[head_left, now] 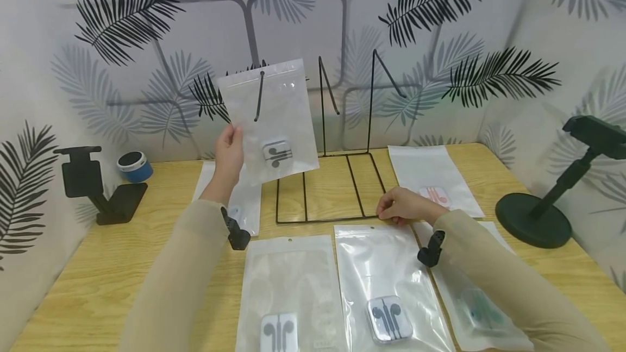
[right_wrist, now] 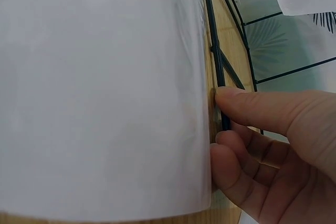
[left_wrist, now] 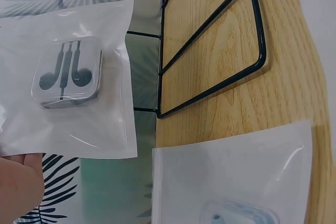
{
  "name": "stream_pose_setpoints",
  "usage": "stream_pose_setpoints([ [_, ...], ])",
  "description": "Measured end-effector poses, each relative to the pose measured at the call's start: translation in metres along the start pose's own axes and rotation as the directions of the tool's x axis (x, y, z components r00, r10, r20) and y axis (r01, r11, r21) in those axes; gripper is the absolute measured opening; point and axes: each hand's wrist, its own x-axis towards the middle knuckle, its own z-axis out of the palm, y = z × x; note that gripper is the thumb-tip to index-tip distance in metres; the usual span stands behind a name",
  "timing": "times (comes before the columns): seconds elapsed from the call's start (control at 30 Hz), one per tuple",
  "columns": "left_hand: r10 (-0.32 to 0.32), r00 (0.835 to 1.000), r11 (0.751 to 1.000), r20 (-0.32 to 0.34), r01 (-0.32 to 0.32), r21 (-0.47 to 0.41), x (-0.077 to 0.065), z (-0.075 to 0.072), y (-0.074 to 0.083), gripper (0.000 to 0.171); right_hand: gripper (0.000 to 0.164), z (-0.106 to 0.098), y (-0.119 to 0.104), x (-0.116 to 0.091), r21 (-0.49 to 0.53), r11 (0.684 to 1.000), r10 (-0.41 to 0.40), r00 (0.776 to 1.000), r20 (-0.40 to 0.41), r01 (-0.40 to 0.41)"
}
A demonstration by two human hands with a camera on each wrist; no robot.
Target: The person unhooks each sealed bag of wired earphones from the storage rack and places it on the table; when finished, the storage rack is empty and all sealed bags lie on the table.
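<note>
My left hand (head_left: 229, 159) pinches the left edge of a white zip bag (head_left: 274, 107), thumb in front. Through the film shows a square case of earphones (left_wrist: 68, 72). The bag hangs slightly tilted at a black wire display rack (head_left: 323, 219), with a hook (head_left: 260, 96) through its top hole. Lower right, my right hand (head_left: 408, 204) grips the rack's front base bar; in the right wrist view, thumb and fingers pinch the black wire (right_wrist: 214, 40). Just in front of that hand lies a clear-faced bag (head_left: 371, 265) with another earphone case.
More bags lie around the rack: one with grey earphones (head_left: 290, 265) in front, one with pink earphones (head_left: 435, 178) behind right, others partly under my arms. Phone stands (head_left: 543, 219) flank the table; a blue round speaker (head_left: 134, 167) sits back left. A patterned wall rises behind.
</note>
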Motion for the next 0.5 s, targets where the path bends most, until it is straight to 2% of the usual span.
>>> stream_pose_setpoints([
  [0.17, 0.030, 0.999, 0.999, -0.010, -0.030, 0.013, -0.003, -0.002, 0.000, 0.035, 0.004, 0.000, 0.002, 0.001, 0.000, 1.000, 0.007, 1.000, 0.001, -0.007],
  [0.5, -0.007, 1.000, 0.999, 0.014, 0.006, 0.047, -0.015, -0.010, 0.009, 0.036, 0.004, -0.001, 0.004, 0.003, 0.001, 1.000, -0.003, 1.000, 0.009, 0.003],
])
